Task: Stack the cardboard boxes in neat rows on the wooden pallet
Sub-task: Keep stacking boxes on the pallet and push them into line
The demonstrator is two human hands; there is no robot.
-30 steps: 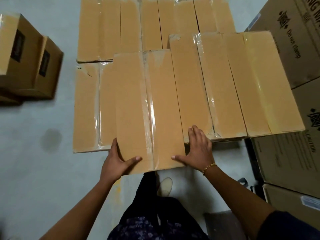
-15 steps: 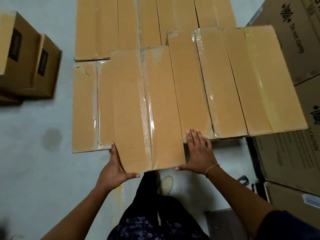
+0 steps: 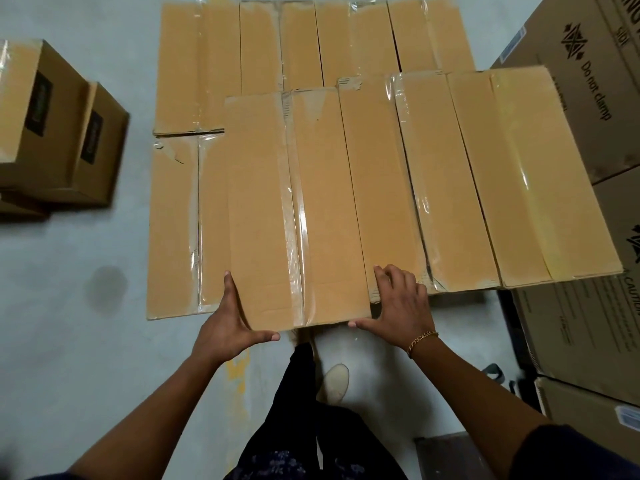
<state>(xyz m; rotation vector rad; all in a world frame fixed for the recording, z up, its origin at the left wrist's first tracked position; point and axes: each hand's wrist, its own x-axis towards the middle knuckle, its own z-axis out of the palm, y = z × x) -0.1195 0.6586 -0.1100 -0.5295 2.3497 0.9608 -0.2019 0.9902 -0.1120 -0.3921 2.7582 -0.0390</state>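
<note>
The box [image 3: 298, 209] under the hands has slid toward 12 o'clock. Its 6 o'clock end now juts out less past the neighbouring box [image 3: 381, 185] at its 3 o'clock side, and its far end sits closer to level with that neighbour's far end. The left hand [image 3: 225, 327] has taken its thumb off the top; the thumb now lies along the 6 o'clock end face. The right hand [image 3: 401, 313] has likewise dropped its thumb from the top to that end face.
</note>
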